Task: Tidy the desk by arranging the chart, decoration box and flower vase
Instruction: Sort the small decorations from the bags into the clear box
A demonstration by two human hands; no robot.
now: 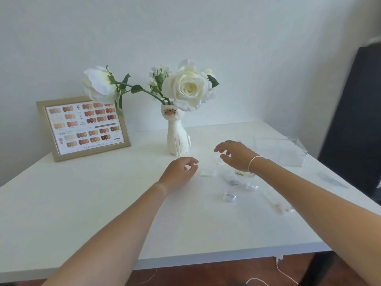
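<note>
A gold-framed colour chart (83, 129) leans upright against the wall at the desk's back left. To its right stands a white cat-shaped vase (177, 139) holding white roses (188, 87). A clear plastic decoration box (282, 150) sits open at the back right. My left hand (179, 172) hovers over the desk in front of the vase, fingers loosely curled around nothing. My right hand (237, 154) hangs to the right of the vase, fingers spread and empty, above small clear pieces.
The white desk (82, 213) carries several small clear containers and packets (229, 196) near my right forearm. A flat translucent lid (332, 179) lies near the right edge. A dark panel (354, 112) stands beyond the right side. Cables (284, 271) trail on the floor.
</note>
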